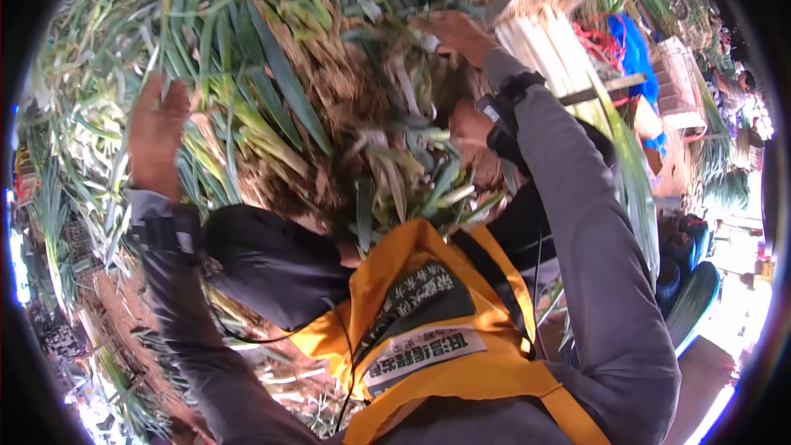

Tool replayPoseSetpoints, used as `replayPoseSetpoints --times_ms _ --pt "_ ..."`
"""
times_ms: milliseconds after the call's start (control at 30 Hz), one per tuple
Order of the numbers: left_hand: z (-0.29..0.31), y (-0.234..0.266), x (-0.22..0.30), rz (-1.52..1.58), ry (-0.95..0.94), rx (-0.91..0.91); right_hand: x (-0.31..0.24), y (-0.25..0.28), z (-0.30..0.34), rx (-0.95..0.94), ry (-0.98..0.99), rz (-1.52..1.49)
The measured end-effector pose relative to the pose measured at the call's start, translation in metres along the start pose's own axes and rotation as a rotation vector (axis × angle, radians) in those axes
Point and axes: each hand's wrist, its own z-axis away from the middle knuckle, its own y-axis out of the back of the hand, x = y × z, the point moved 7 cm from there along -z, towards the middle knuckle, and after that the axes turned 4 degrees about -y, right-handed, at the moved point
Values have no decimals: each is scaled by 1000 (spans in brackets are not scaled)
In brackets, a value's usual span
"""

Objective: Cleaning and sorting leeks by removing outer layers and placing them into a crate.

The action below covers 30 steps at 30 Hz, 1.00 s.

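My left hand [161, 136] is over the leafy green onions [247, 107] on the left, its fingers stretched out and slightly apart. Nothing shows in its grasp. Farther right, my right hand [463, 37] reaches leftward over the heap with its fingers extended. A small white bit shows by its fingertips; whether it is a stalk or a wrap on a finger I cannot tell. Brown, matted roots [338, 78] lie between the two hands. Just right of my right hand rests a bundle of trimmed white onion stalks [548, 45], cut ends pointing away from me.
Loose leaves and peelings [404, 169] lie in front of my knees. Beyond the white bundle are blue plastic [634, 58], red twine [606, 41] and a pale crate [680, 82]. An orange apron [437, 313] covers my lap. More onions are heaped at left and back.
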Motion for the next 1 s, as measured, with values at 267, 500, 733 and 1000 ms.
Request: replayPoseSetpoints --times_ms 267,500,733,1000 --pt "95 -52 -73 144 127 75 146 -161 59 -211 -545 21" --pt "124 -68 -60 308 219 -162 197 -202 66 -61 -567 23" --pt "118 -64 -43 180 172 -138 132 -255 127 -123 -744 -215" --pt "119 -99 -53 205 200 -303 46 -309 184 104 -679 175"
